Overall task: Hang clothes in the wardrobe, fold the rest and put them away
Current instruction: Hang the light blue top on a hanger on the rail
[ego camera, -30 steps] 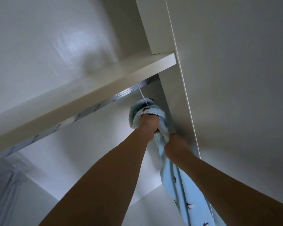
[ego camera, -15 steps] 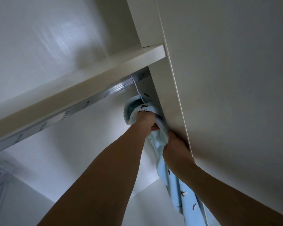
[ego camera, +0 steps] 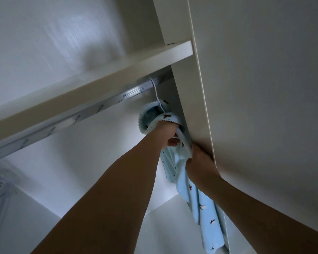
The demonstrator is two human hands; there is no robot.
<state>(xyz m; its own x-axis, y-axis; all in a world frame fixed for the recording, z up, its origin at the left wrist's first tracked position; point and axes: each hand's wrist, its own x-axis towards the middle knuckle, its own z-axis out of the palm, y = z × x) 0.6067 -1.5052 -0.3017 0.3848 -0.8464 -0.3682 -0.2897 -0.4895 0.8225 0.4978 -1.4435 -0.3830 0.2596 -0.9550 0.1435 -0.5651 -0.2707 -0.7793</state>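
Open space lies left along the rail beneath the shelf, while the side panel walls off the right, garment hanging against it.

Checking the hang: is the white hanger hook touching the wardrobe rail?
Touching. The head view shows the white hanger hook looped over the silver rail with no gap, while the left hand and right hand hold the blue garment.

The view is angled upward inside a white wardrobe. A cream shelf is fixed across it, with a silver rail mounted just beneath. A pale side panel is seen at right. Dim, bluish light is cast.
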